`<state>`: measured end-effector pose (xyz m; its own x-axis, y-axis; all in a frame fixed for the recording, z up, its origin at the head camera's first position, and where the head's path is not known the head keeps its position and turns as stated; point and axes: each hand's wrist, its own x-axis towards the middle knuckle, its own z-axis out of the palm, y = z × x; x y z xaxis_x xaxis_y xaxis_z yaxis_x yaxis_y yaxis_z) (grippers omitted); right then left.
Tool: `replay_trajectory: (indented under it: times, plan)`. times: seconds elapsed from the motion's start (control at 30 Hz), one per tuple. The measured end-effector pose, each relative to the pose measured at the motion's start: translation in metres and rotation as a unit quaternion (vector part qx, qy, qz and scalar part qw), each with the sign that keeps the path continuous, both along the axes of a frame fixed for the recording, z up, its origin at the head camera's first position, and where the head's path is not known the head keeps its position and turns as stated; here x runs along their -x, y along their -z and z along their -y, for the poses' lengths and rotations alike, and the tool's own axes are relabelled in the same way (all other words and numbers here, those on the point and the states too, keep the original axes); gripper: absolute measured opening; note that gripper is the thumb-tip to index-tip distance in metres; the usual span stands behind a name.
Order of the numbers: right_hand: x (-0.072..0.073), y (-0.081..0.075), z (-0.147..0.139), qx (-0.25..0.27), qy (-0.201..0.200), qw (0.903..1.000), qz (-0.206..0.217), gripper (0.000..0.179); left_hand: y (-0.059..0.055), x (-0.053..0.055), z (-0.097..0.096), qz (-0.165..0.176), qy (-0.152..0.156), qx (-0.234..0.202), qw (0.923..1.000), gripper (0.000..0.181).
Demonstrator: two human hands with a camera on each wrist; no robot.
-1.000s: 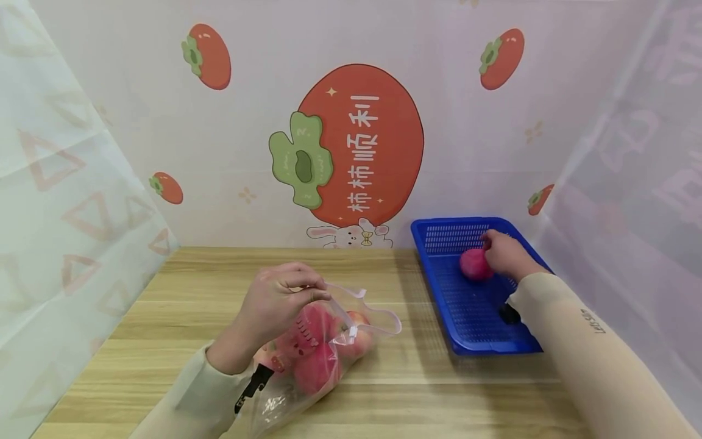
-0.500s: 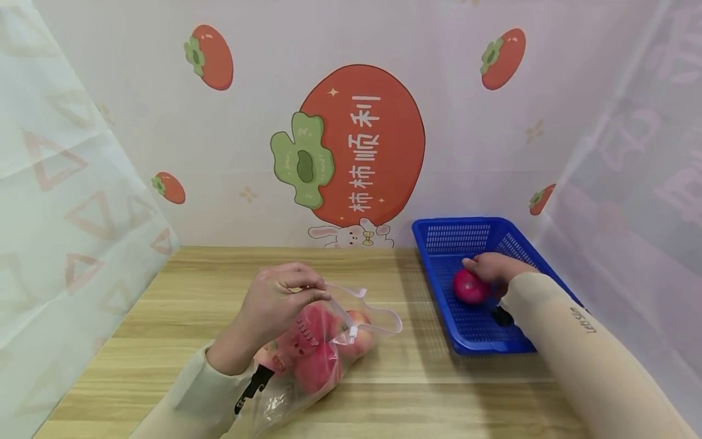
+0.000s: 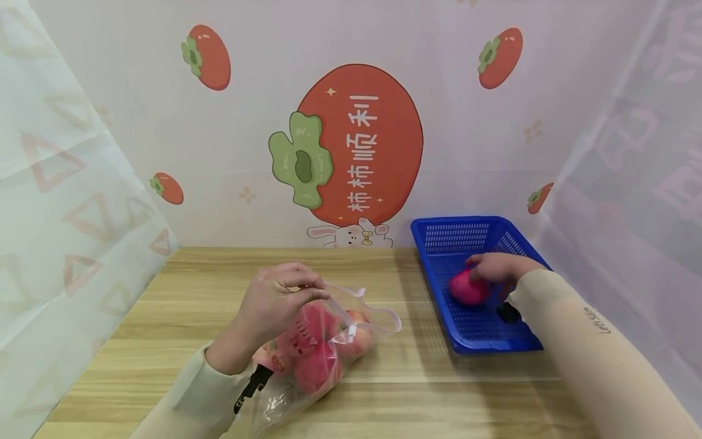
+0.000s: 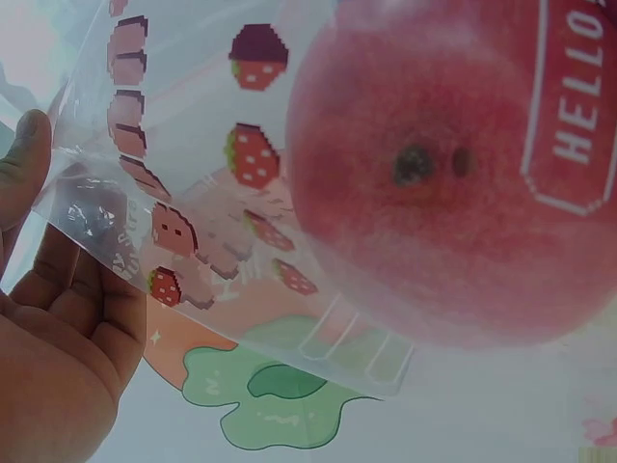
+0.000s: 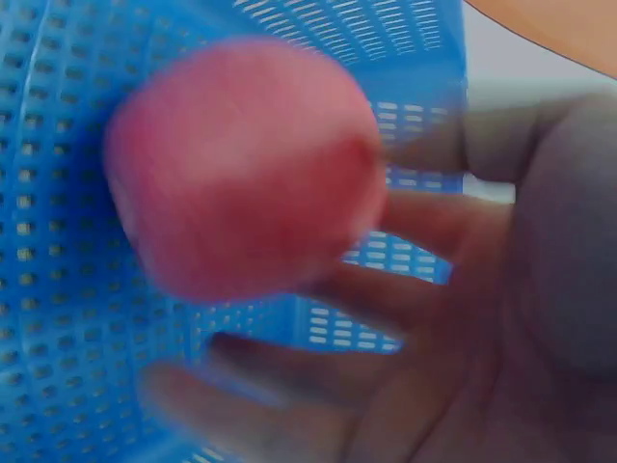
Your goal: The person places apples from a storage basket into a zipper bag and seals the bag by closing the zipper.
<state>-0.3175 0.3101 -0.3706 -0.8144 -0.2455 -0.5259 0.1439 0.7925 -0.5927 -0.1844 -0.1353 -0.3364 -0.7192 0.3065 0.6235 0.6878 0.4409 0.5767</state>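
Note:
My left hand [image 3: 282, 299] pinches the open edge of a clear zip bag [image 3: 274, 403] on the table. Through its printed film I see several red and pinkish apples [image 3: 317, 367]; one apple [image 4: 453, 183] fills much of the left wrist view. On the right, my right hand [image 3: 500, 268] reaches into a blue plastic basket [image 3: 456, 238]. There it touches a red apple [image 3: 467, 288]. The right wrist view has this apple [image 5: 241, 174] blurred against the basket mesh, with my fingers [image 5: 280, 371] spread and mostly straight beside and behind it.
A wooden table [image 3: 208, 274] lies under the bag and basket. Behind it stands a white backdrop [image 3: 241, 140] printed with persimmons, and white sheets hang at both sides. The bag's white slider [image 3: 352, 330] sits on its zip strip.
My right hand has come nearer within the basket. The apple there has shifted and turned, moving left and toward me. My left hand and the bag have stayed still.

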Motion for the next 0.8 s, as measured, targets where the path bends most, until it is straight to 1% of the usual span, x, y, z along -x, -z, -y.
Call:
replay_trajectory:
  times: [0.1,0.17,0.27,0.4,0.5,0.63,0.8]
  plan:
    - [-0.004,0.003,0.001,0.006,-0.013,0.9995,0.029,0.075,0.000,0.000,0.000,0.002,0.003,-0.003,1.0000,0.017]
    - [-0.007,0.006,0.003,0.019,-0.016,0.9992,0.032,0.080,0.000,0.000,0.000,0.002,0.003,-0.003,1.0000,0.016]
    - [-0.008,0.008,0.005,0.032,-0.019,0.9987,0.035,0.082,0.000,0.000,-0.001,0.004,0.003,-0.002,1.0000,0.015]
    - [-0.008,0.009,0.009,0.022,-0.039,0.9985,0.030,0.080,0.000,0.000,-0.002,0.007,0.003,-0.001,1.0000,0.015]
    - [-0.007,0.010,0.014,0.012,-0.061,0.9979,0.015,0.079,0.000,-0.001,-0.001,0.011,0.003,-0.001,0.9999,0.014]
    - [-0.005,0.012,0.018,0.009,-0.079,0.9966,-0.022,0.079,0.000,-0.001,-0.001,0.009,0.000,0.004,0.9999,0.013]
    - [-0.001,0.010,0.017,0.032,-0.072,0.9952,-0.059,0.076,0.000,-0.001,-0.001,0.012,-0.003,0.004,0.9999,0.014]
